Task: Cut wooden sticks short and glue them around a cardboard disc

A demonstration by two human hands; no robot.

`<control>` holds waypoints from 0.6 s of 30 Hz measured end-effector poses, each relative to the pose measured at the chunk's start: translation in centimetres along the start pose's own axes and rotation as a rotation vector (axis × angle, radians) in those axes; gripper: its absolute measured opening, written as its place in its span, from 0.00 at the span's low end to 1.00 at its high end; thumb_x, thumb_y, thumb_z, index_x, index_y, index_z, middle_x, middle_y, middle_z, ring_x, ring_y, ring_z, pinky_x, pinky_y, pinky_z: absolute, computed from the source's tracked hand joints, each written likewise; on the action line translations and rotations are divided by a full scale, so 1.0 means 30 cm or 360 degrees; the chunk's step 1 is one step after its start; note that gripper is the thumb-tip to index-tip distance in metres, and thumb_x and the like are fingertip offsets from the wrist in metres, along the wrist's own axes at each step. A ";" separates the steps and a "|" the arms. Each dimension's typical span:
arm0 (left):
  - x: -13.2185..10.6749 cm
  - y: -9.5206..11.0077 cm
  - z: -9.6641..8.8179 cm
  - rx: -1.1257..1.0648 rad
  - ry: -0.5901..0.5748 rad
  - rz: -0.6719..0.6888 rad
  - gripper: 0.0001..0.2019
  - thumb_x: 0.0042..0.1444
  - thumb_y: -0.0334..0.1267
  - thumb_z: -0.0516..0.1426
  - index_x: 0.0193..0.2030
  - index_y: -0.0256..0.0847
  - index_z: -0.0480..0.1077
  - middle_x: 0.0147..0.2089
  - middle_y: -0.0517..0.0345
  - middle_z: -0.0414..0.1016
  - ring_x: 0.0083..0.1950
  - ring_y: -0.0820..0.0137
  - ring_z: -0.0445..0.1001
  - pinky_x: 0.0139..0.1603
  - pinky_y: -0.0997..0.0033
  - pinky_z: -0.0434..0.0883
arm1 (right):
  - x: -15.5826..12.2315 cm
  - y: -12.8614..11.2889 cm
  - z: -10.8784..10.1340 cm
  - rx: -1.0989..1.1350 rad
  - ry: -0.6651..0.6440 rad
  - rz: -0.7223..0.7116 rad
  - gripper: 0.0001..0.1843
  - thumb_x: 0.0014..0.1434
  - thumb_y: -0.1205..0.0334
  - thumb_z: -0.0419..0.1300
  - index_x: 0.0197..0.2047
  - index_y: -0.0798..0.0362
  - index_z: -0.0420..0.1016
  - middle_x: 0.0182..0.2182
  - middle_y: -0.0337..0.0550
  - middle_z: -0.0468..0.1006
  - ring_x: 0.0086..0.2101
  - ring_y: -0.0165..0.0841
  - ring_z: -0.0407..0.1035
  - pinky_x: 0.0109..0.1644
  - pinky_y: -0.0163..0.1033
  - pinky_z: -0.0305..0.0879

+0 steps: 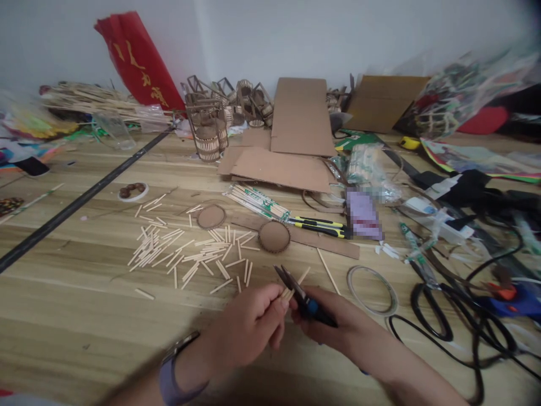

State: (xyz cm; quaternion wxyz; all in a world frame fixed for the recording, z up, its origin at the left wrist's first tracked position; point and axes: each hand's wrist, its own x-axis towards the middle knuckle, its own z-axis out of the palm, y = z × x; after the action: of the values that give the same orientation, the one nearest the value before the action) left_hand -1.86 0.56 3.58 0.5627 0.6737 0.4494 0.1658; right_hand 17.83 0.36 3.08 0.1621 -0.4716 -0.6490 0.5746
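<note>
At the bottom centre, my left hand [257,318] is closed in a pinch around a few short wooden sticks [287,294]. My right hand [338,321] grips black-handled shears [311,307] with a blue spot near the pivot. The dark blades point up and left, slightly parted, right against the sticks; whether they touch is hard to tell. Many cut stick pieces [203,254] lie scattered beyond my left hand. Near them are two round cardboard discs with dark rims, one disc [274,235] closer and the other disc [211,216] farther left.
A yellow-black cutter [319,226] lies beside packaged chopsticks [257,202]. Tape roll [372,290], black-handled scissors [431,310] and black cords crowd the right. Cardboard sheets [283,169] and small stick-sided baskets [208,144] stand at the back. A dark strip [88,194] crosses the left.
</note>
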 end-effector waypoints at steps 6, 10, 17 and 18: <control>0.005 -0.001 0.004 -0.0097 -0.0003 -0.0028 0.17 0.65 0.47 0.43 0.32 0.40 0.63 0.18 0.68 0.62 0.21 0.76 0.61 0.29 0.76 0.60 | -0.008 0.003 -0.001 0.0174 -0.0069 0.0082 0.08 0.54 0.65 0.55 0.39 0.54 0.70 0.30 0.36 0.68 0.30 0.29 0.60 0.33 0.33 0.59; 0.001 -0.005 0.008 -0.0060 0.0020 -0.0057 0.17 0.65 0.47 0.44 0.29 0.41 0.60 0.19 0.67 0.62 0.21 0.76 0.61 0.27 0.76 0.59 | -0.006 0.001 0.007 0.0100 -0.0035 0.0070 0.09 0.54 0.65 0.55 0.39 0.54 0.70 0.32 0.38 0.71 0.31 0.30 0.62 0.34 0.33 0.60; -0.005 0.005 0.007 0.0125 0.0097 -0.0035 0.18 0.65 0.47 0.43 0.27 0.41 0.59 0.20 0.67 0.61 0.23 0.75 0.62 0.26 0.74 0.55 | -0.003 -0.030 0.020 -0.0107 0.0068 0.0051 0.07 0.54 0.64 0.54 0.36 0.53 0.71 0.30 0.37 0.71 0.30 0.30 0.63 0.34 0.33 0.60; -0.005 0.007 0.005 0.0159 0.0104 -0.0021 0.17 0.65 0.46 0.44 0.27 0.41 0.59 0.20 0.66 0.61 0.24 0.75 0.62 0.26 0.73 0.55 | -0.003 -0.034 0.023 -0.0140 0.0089 0.0045 0.07 0.54 0.63 0.54 0.36 0.53 0.72 0.30 0.37 0.72 0.30 0.30 0.63 0.34 0.33 0.60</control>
State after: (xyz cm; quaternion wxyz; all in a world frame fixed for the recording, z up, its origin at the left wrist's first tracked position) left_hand -1.74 0.35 3.76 0.5144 0.6923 0.4797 0.1614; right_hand 16.95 -0.01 3.83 0.1511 -0.5034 -0.6620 0.5343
